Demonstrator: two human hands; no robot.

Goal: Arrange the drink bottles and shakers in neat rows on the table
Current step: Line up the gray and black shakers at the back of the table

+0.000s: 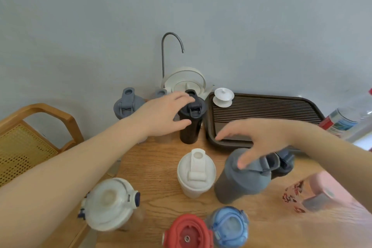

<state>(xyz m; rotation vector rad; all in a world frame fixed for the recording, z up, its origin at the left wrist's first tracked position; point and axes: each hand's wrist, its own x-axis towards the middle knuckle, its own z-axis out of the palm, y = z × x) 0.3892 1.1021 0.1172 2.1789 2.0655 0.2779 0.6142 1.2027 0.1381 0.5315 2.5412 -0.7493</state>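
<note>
Fingers of the left hand (167,112) curl round the black shaker (190,127); the right hand (261,139), spread open, touches the grey shaker (241,179).

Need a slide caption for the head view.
Left hand grips the black shaker; right hand open over the grey shaker on the wooden table.

Single head cam, wide-angle, worn by the person at the table (153,159). It faces forward and tilts down: wall (181,6) fills the top half, tabletop the bottom. Frame centre lands about on the black shaker (189,133), gripped by the left hand (161,115). Close range: both forearms come in from the lower edges, right hand (267,137) blurred. Red bottle (187,231) is clipped by the bottom edge. Tray (271,110) and chair (24,147) bend at the sides.
</note>
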